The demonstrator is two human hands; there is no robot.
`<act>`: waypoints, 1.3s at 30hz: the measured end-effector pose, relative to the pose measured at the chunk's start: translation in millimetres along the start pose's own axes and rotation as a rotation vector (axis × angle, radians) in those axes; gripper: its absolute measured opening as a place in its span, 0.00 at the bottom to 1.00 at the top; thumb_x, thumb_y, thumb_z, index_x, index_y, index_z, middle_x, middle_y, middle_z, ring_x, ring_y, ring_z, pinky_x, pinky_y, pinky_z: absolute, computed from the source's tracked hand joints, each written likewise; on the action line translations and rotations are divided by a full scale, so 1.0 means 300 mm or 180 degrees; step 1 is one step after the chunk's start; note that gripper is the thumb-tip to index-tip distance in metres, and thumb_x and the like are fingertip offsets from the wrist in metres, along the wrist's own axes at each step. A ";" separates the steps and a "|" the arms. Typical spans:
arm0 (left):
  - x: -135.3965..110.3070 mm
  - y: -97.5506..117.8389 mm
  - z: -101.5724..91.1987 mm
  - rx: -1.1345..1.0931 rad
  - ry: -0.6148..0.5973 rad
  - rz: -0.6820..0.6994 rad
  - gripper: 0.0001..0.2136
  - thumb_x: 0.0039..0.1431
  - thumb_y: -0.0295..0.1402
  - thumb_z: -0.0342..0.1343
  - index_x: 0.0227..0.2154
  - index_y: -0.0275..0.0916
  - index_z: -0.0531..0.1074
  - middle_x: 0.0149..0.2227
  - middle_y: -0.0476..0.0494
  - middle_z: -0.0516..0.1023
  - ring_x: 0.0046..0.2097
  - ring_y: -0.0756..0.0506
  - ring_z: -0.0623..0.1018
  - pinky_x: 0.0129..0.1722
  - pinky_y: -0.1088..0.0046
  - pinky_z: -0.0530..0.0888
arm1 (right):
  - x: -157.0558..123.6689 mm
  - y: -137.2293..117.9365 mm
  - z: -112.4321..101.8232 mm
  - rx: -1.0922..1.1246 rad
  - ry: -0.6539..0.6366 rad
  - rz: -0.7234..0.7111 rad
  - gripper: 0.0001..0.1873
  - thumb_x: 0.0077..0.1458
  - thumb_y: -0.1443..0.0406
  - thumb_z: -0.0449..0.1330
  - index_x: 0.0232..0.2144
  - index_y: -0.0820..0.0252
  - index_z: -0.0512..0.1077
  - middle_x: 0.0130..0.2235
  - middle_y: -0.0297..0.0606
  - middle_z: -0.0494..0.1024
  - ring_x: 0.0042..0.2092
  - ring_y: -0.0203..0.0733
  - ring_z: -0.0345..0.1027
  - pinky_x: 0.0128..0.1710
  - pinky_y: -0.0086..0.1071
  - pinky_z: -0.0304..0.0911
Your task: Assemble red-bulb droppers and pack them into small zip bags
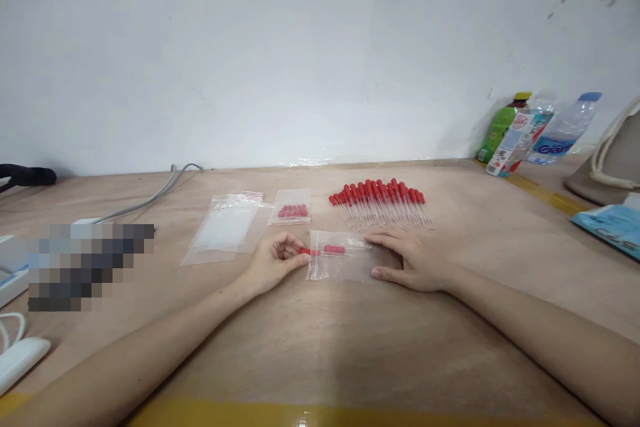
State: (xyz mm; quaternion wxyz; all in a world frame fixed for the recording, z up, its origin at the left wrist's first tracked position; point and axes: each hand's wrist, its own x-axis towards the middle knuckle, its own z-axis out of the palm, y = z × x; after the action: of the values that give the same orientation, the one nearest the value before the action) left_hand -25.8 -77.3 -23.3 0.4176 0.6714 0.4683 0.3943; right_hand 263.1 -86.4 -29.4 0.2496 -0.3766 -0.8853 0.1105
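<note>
My left hand [280, 259] pinches a red-bulbed dropper [311, 251] by its bulb, at the mouth of a clear zip bag [350, 270]. The dropper's thin tube points right, into the bag, and is hard to make out. Another red bulb [334, 249] shows inside that bag. My right hand [413, 259] rests at the bag's right end, thumb and fingers spread apart and touching the plastic. Behind it, many glass droppers [377, 197] lie in a row, red bulbs toward the wall. A filled zip bag [293, 210] with several red-bulbed droppers lies behind my left hand.
A stack of flat zip bags [227, 223] lies left of the filled bag. Grey cable [150, 199], a white power strip [13, 283] and a blurred-out object [90, 270] are at left. Bottles [565, 130], a cloth bag [605, 170] and a blue packet [613, 223] stand at right.
</note>
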 end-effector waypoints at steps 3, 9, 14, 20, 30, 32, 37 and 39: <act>0.004 0.007 0.012 -0.0068 -0.0424 0.0103 0.12 0.42 0.33 0.61 0.29 0.35 0.67 0.27 0.49 0.72 0.28 0.52 0.72 0.30 0.75 0.70 | 0.000 -0.002 0.000 -0.0009 -0.0014 0.0016 0.29 0.49 0.51 0.55 0.51 0.58 0.62 0.51 0.44 0.64 0.51 0.47 0.58 0.49 0.43 0.55; 0.035 0.018 0.047 -0.0060 -0.0532 0.0337 0.13 0.42 0.33 0.62 0.27 0.36 0.63 0.26 0.51 0.69 0.27 0.54 0.69 0.28 0.77 0.68 | 0.001 -0.004 -0.003 -0.0038 -0.0022 -0.0001 0.28 0.49 0.52 0.55 0.50 0.58 0.62 0.51 0.44 0.64 0.51 0.46 0.58 0.49 0.43 0.55; 0.050 0.015 0.068 -0.0011 -0.0578 0.0500 0.20 0.38 0.32 0.64 0.33 0.38 0.60 0.27 0.53 0.68 0.26 0.54 0.68 0.25 0.79 0.65 | 0.003 -0.005 -0.003 -0.0037 -0.0021 -0.0045 0.28 0.49 0.52 0.55 0.50 0.59 0.62 0.51 0.44 0.65 0.50 0.45 0.58 0.49 0.41 0.56; 0.058 0.008 0.081 0.0329 -0.0352 0.0601 0.19 0.43 0.33 0.60 0.35 0.41 0.55 0.25 0.56 0.68 0.23 0.55 0.66 0.23 0.80 0.63 | 0.002 -0.005 -0.002 -0.0035 -0.0001 -0.0048 0.29 0.49 0.51 0.55 0.51 0.58 0.62 0.51 0.44 0.64 0.51 0.46 0.58 0.49 0.41 0.56; 0.086 0.010 0.068 0.0488 -0.0247 0.0454 0.20 0.40 0.33 0.62 0.35 0.40 0.57 0.32 0.53 0.65 0.22 0.57 0.64 0.21 0.81 0.63 | 0.002 0.002 0.000 -0.0076 -0.0004 -0.0042 0.29 0.49 0.51 0.55 0.51 0.57 0.62 0.51 0.44 0.64 0.51 0.46 0.58 0.49 0.42 0.56; 0.114 0.029 0.022 0.0530 -0.0730 0.0397 0.19 0.39 0.30 0.61 0.35 0.39 0.60 0.30 0.53 0.65 0.23 0.56 0.65 0.22 0.80 0.64 | 0.002 0.003 0.001 -0.0084 -0.0011 -0.0030 0.29 0.48 0.51 0.55 0.51 0.57 0.62 0.51 0.44 0.64 0.51 0.47 0.58 0.49 0.43 0.55; 0.257 0.094 -0.060 0.1220 -0.0617 0.0342 0.08 0.41 0.28 0.57 0.28 0.36 0.69 0.21 0.53 0.65 0.23 0.54 0.66 0.24 0.79 0.64 | 0.004 -0.001 -0.003 -0.0033 -0.0041 -0.0020 0.29 0.49 0.51 0.55 0.51 0.58 0.62 0.51 0.44 0.64 0.51 0.46 0.58 0.49 0.41 0.56; 0.324 0.115 -0.040 0.1423 -0.0266 -0.0033 0.08 0.40 0.30 0.59 0.27 0.36 0.71 0.22 0.51 0.69 0.24 0.52 0.68 0.24 0.79 0.64 | 0.004 -0.003 -0.003 -0.0026 -0.0049 -0.0010 0.29 0.49 0.51 0.55 0.51 0.57 0.62 0.51 0.44 0.64 0.51 0.46 0.58 0.49 0.41 0.56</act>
State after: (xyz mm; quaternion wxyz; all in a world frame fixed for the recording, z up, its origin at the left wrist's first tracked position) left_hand -2.1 10.7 26.2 0.2795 0.7606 0.5298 0.2504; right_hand 262.5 -86.2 -27.8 0.2414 -0.3753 -0.8882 0.1094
